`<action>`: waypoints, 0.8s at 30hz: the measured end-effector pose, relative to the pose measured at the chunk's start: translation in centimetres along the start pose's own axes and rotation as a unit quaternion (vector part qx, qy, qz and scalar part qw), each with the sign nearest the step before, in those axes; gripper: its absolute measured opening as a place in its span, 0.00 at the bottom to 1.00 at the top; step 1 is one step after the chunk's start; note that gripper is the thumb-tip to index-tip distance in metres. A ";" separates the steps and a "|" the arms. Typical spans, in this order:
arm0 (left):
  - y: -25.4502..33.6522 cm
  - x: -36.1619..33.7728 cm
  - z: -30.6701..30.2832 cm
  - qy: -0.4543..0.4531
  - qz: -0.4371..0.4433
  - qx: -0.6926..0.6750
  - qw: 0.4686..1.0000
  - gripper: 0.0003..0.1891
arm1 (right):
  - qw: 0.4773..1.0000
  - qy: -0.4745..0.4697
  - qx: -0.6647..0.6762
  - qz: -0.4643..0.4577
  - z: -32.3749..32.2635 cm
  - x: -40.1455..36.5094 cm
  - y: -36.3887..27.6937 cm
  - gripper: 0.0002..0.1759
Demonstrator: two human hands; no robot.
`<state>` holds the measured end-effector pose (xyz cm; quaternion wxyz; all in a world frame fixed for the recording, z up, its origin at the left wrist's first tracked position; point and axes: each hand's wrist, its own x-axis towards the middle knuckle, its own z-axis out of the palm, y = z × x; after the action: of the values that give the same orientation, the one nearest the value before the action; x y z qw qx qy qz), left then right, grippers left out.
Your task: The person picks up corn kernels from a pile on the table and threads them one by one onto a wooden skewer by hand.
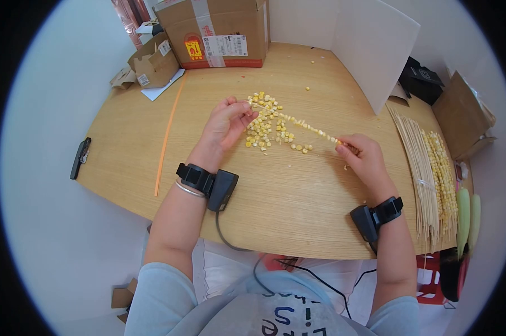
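While your left hand (228,123) pinches one end of the kernel-threaded stick (304,124) between thumb and fingers, your right hand (366,159) has its fingertips closed on it farther along, toward four o'clock from the left; they hide the stick's other end. Yellow kernels line it between your hands. Loose kernels (258,133) lie on the table (292,207), at three o'clock from your left hand. Toward three o'clock from your right lie bare sticks (411,173), then filled sticks (440,173); a cardboard box (225,53) stands at twelve from your left.
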<state>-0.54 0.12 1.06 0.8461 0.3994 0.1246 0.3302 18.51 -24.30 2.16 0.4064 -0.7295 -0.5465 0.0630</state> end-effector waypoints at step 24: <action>-0.5 0.2 -0.2 -0.030 -0.017 0.002 0.999 0.08 | 0.997 0.020 -0.045 -0.052 0.0 0.1 -0.4 0.10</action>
<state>-0.27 0.16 0.58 0.8542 0.4085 0.1060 0.3036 18.24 -24.17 2.50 0.3871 -0.7186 -0.5777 0.0022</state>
